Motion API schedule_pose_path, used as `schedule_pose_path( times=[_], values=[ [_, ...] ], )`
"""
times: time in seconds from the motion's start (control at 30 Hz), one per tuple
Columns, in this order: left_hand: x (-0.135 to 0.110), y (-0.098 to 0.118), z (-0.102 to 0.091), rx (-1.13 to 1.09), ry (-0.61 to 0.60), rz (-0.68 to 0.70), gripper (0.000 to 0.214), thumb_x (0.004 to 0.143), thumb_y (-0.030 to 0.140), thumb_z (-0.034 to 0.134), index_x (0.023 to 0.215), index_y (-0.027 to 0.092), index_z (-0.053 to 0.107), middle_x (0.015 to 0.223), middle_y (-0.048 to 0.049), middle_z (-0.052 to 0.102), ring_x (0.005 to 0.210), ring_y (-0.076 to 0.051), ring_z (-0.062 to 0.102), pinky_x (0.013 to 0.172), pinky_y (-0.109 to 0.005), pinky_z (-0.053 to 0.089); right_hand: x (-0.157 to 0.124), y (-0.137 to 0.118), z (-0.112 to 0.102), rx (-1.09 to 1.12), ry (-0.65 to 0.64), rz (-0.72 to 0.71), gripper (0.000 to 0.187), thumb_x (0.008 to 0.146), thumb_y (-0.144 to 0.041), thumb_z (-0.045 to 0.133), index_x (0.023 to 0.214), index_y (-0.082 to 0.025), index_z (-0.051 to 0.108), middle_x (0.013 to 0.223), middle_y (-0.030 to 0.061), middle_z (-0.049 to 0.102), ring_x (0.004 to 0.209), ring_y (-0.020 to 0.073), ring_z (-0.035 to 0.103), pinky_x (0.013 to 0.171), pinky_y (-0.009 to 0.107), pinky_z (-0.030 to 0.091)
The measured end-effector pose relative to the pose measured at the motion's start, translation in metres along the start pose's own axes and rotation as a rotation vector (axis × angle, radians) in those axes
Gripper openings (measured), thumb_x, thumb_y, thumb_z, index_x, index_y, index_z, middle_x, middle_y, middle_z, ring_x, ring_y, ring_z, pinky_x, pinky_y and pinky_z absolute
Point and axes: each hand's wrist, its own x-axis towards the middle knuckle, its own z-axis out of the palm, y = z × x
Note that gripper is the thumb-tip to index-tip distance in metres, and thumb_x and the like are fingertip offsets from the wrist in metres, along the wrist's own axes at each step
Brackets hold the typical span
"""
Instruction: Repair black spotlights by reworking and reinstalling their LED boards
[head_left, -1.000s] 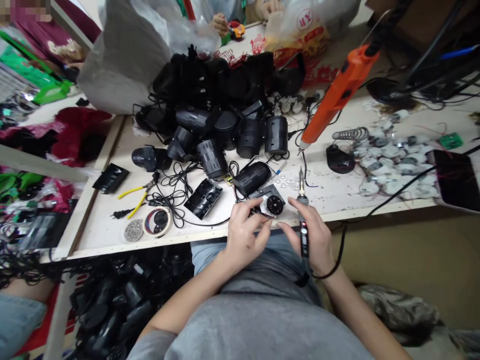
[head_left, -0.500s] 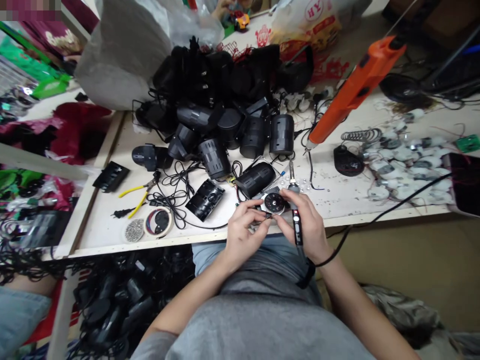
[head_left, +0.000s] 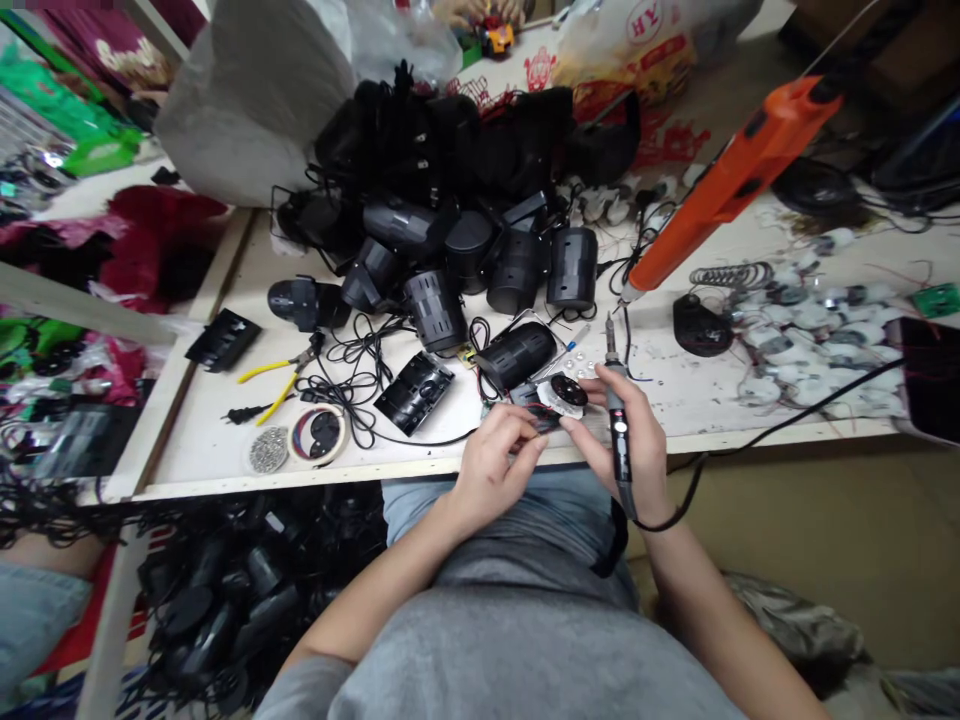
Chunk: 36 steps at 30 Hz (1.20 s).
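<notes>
At the table's front edge my left hand (head_left: pixel 495 465) pinches the wired end of a small grey part with a round black disc (head_left: pixel 564 393). My right hand (head_left: pixel 628 440) is closed on a black soldering iron (head_left: pixel 616 420), tip pointing up and away, and its fingers also steady the part from the right. A black cord runs from the iron's tail down past my wrist. A black ribbed cylinder housing (head_left: pixel 517 353) lies just behind the part.
A heap of black cylinder housings (head_left: pixel 450 220) fills the table's middle. An orange glue gun (head_left: pixel 731 180) hangs at the right above white parts (head_left: pixel 810 320). Yellow-handled pliers (head_left: pixel 274 385), a tape roll (head_left: pixel 319 435) and cables lie to the left. Another person's hands (head_left: pixel 480 12) show at the far side.
Both hands shifted slightly right with the disc part. The soldering iron tilted upright again, its tip lifting off the part.
</notes>
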Motion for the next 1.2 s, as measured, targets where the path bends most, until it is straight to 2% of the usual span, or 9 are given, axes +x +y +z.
schedule_pose_path(
  times=[0.1, 0.17, 0.27, 0.4, 0.5, 0.67, 0.83, 1.0, 1.2],
  values=[
    [0.002, 0.003, -0.003, -0.012, -0.051, 0.073, 0.013, 0.1, 0.024, 0.056, 0.089, 0.019, 0.06, 0.1, -0.0084, 0.07, 0.095, -0.018, 0.068, 0.082, -0.031, 0.055, 0.0, 0.003, -0.002, 0.028, 0.033, 0.03, 0.067, 0.085, -0.024, 0.075, 0.146, -0.024, 0.047, 0.122, 0.0118, 0.066, 0.109, 0.0253, 0.069, 0.099, 0.047, 0.058],
    [0.001, 0.003, -0.005, -0.005, -0.114, 0.125, 0.015, 0.1, 0.025, 0.055, 0.089, 0.019, 0.062, 0.091, -0.0065, 0.071, 0.085, -0.017, 0.068, 0.077, -0.029, 0.054, -0.001, 0.005, -0.004, 0.027, 0.05, 0.035, 0.069, 0.084, -0.024, 0.077, 0.146, -0.025, 0.046, 0.122, 0.0116, 0.066, 0.11, 0.0255, 0.068, 0.1, 0.048, 0.057],
    [-0.001, 0.0, -0.007, 0.155, -0.168, 0.134, 0.02, 0.102, 0.029, 0.052, 0.088, 0.019, 0.064, 0.078, -0.0049, 0.069, 0.072, -0.017, 0.063, 0.069, -0.029, 0.05, -0.003, 0.005, -0.004, 0.044, 0.054, 0.053, 0.07, 0.084, -0.024, 0.077, 0.147, -0.025, 0.046, 0.122, 0.0111, 0.066, 0.11, 0.025, 0.068, 0.1, 0.047, 0.057],
    [-0.004, -0.003, -0.007, 0.304, -0.197, 0.118, 0.023, 0.102, 0.029, 0.05, 0.087, 0.019, 0.065, 0.078, -0.0056, 0.069, 0.075, -0.019, 0.063, 0.07, -0.031, 0.051, -0.006, 0.0, 0.002, 0.033, 0.041, 0.011, 0.068, 0.085, -0.021, 0.075, 0.147, -0.024, 0.046, 0.12, 0.0111, 0.066, 0.109, 0.0245, 0.068, 0.098, 0.044, 0.058],
    [-0.004, -0.001, -0.008, 0.245, -0.134, 0.188, 0.017, 0.101, 0.025, 0.052, 0.089, 0.019, 0.063, 0.081, -0.006, 0.07, 0.078, -0.019, 0.064, 0.074, -0.032, 0.052, -0.008, -0.003, 0.007, -0.015, 0.03, -0.048, 0.067, 0.086, -0.019, 0.074, 0.147, -0.024, 0.046, 0.117, 0.0109, 0.066, 0.107, 0.0243, 0.068, 0.094, 0.043, 0.059],
    [-0.005, 0.003, -0.006, 0.189, -0.051, 0.268, 0.009, 0.099, 0.019, 0.054, 0.093, 0.019, 0.061, 0.107, -0.011, 0.074, 0.098, -0.02, 0.07, 0.086, -0.035, 0.056, -0.009, 0.0, 0.009, -0.013, 0.04, -0.044, 0.067, 0.086, -0.019, 0.073, 0.147, -0.025, 0.046, 0.117, 0.0104, 0.066, 0.106, 0.0246, 0.068, 0.093, 0.044, 0.06],
    [-0.005, 0.0, 0.001, 0.188, 0.12, 0.117, 0.006, 0.099, 0.02, 0.057, 0.096, 0.018, 0.062, 0.117, -0.0138, 0.071, 0.104, -0.02, 0.071, 0.091, -0.037, 0.058, -0.01, -0.001, 0.009, 0.011, 0.034, -0.018, 0.067, 0.086, -0.02, 0.074, 0.146, -0.025, 0.047, 0.119, 0.0107, 0.065, 0.107, 0.0247, 0.068, 0.095, 0.044, 0.059],
    [0.001, -0.002, 0.004, 0.03, 0.117, -0.062, 0.009, 0.096, 0.024, 0.062, 0.09, 0.019, 0.065, 0.119, -0.013, 0.071, 0.107, -0.022, 0.071, 0.094, -0.04, 0.057, -0.009, -0.004, 0.008, -0.014, 0.029, -0.061, 0.065, 0.086, -0.018, 0.074, 0.146, -0.024, 0.048, 0.116, 0.0104, 0.065, 0.107, 0.0241, 0.067, 0.094, 0.042, 0.059],
    [0.007, 0.004, 0.01, -0.165, 0.159, -0.311, 0.018, 0.083, 0.023, 0.07, 0.067, 0.018, 0.065, 0.107, -0.0101, 0.072, 0.091, -0.02, 0.07, 0.071, -0.029, 0.057, -0.01, -0.005, 0.008, -0.051, 0.029, -0.091, 0.063, 0.087, -0.018, 0.072, 0.145, -0.023, 0.048, 0.116, 0.0107, 0.066, 0.106, 0.0245, 0.067, 0.091, 0.042, 0.06]
  ],
)
